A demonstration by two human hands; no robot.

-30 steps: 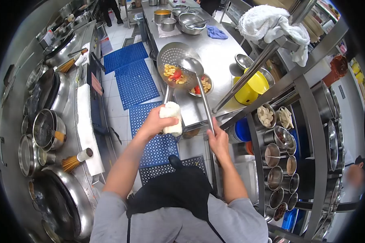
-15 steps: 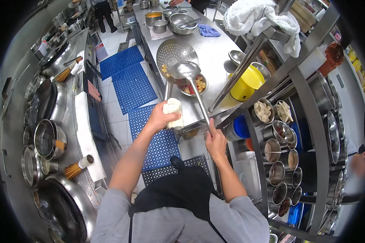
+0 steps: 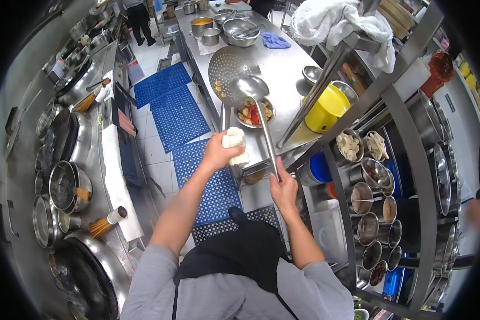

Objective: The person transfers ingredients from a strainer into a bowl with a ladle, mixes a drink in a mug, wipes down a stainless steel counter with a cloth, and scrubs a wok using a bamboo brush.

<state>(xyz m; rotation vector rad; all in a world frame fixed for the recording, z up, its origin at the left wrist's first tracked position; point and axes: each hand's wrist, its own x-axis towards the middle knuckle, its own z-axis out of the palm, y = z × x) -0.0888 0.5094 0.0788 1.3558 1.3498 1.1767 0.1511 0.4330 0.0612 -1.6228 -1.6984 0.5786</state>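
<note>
- A steel bowl (image 3: 273, 113) sits near the close end of the steel counter (image 3: 289, 68), holding pale yellowish pieces (image 3: 245, 116) and some red pieces (image 3: 254, 114).
- Just above it and to its left from where I stand, a big perforated strainer (image 3: 230, 65) is held up over the counter, with a few yellow bits lying in its lower left part.
- The ladle (image 3: 250, 87) overlaps the strainer's lower right side; I can't fairly say from here whether the two metals touch.
- The left hand (image 3: 217, 152) is curled round a folded white cloth (image 3: 234, 141), its thumb across the front, right at the strainer's handle.
- The right hand (image 3: 284, 188) has its fingers wrapped about the lower end of the ladle's long handle.
- On the counter to the right stands a yellow container (image 3: 326, 111); farther up, a blue cloth (image 3: 276, 40) lies beside a large mixing bowl (image 3: 234, 37) with a utensil in it, near a pot of something orange (image 3: 202, 22).
- At right, a rack carries small containers, one with white slices (image 3: 348, 146).
- At left, a bamboo brush (image 3: 102, 228) lies by a dark wok (image 3: 82, 280).
- Blue mats (image 3: 180, 121) cover part of the tiled floor.
</note>
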